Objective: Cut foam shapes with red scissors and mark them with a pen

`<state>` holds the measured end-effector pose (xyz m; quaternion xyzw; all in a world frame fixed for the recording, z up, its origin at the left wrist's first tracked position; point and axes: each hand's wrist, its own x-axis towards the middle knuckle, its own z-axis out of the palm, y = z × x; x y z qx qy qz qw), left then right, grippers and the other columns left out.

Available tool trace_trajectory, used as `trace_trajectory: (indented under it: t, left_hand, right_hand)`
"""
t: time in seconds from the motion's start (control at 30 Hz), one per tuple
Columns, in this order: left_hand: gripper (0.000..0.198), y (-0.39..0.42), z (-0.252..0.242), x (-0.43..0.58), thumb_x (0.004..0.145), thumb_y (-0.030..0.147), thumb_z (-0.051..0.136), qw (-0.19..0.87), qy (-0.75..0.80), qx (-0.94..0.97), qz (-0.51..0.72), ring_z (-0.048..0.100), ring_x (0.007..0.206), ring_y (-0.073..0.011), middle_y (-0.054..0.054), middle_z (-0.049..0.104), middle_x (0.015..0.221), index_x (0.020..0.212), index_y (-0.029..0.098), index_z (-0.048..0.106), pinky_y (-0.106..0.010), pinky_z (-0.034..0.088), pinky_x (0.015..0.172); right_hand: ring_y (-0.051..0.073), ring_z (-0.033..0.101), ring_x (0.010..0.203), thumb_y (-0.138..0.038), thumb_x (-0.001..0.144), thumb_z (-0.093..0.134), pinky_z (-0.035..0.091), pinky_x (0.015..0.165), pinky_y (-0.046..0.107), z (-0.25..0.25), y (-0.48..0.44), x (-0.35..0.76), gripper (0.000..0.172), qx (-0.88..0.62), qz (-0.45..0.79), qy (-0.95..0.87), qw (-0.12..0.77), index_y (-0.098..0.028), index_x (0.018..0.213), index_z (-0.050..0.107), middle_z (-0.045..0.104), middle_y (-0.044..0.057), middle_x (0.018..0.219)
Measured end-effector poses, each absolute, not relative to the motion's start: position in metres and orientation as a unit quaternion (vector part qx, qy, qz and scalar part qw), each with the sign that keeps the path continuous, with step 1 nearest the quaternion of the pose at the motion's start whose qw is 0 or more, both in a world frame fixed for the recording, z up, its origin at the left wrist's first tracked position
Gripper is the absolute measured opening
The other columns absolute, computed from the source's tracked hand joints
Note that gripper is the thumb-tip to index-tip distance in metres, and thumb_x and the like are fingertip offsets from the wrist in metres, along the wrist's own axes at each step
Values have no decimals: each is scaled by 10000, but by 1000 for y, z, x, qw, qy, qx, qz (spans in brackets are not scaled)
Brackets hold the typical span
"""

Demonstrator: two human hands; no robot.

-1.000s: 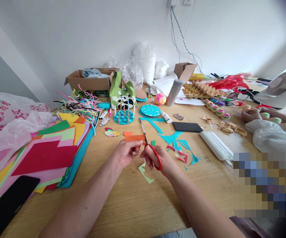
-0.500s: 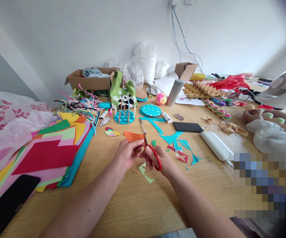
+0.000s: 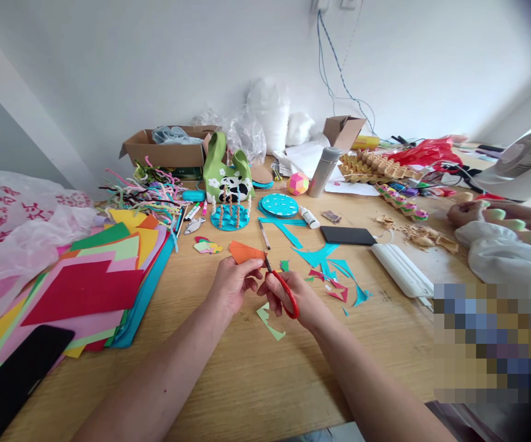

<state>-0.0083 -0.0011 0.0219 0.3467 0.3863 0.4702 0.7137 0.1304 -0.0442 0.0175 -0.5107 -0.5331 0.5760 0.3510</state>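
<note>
Between thumb and fingers, my left hand (image 3: pixel 235 283) pinches a piece of orange paper (image 3: pixel 245 252) by its near right edge. My right hand (image 3: pixel 288 294) grips red-handled scissors (image 3: pixel 290 296), whose blades point up and left against the paper's right end. Whether the blades are fully closed is hard to make out. Just below the hands lies a pale green paper scrap (image 3: pixel 271 322). Blue paper scraps (image 3: pixel 323 258) and red paper scraps (image 3: pixel 339 291) are scattered to the right. Beyond the scissors, a pen (image 3: pixel 264 235) rests on the table.
At left are stacked coloured sheets (image 3: pixel 85 276) and a black phone (image 3: pixel 26 380). Behind stand a blue disc with twisted posts (image 3: pixel 231 217), a panda bag (image 3: pixel 228 175) and a grey bottle (image 3: pixel 325 172). Rightward lie a black slab (image 3: pixel 347 236), a white power strip (image 3: pixel 403 271) and another person's hand (image 3: pixel 470 215).
The scissors have shifted slightly left and down, and their blades have moved at the orange paper's edge. My left hand keeps its pinch, with the paper slightly left of before.
</note>
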Motion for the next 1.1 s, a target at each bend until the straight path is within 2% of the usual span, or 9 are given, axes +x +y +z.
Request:
trace_trajectory:
  t: [0.23,1.1]
  left_hand:
    - [207,-2,27,-8,558,236,758,703,388,365,472,482,449,-74,5,597,585,681,116,643,-202,316,372]
    - [185,-2,29,-10,538,238,740,688,402,385,466,468,419,-82,11,567,500,628,122,627,-194,312,354]
  right_hand:
    - [90,487,416,-715,770,510,326,410,213,15,-44,133,595,-491,574,-554,349,-129,765,611,546,-12,509]
    - [103,509,451,-706,767,510,296,389,211,19,-44,134,590,-484,568,-573,338,-124,795,598,557,5,553]
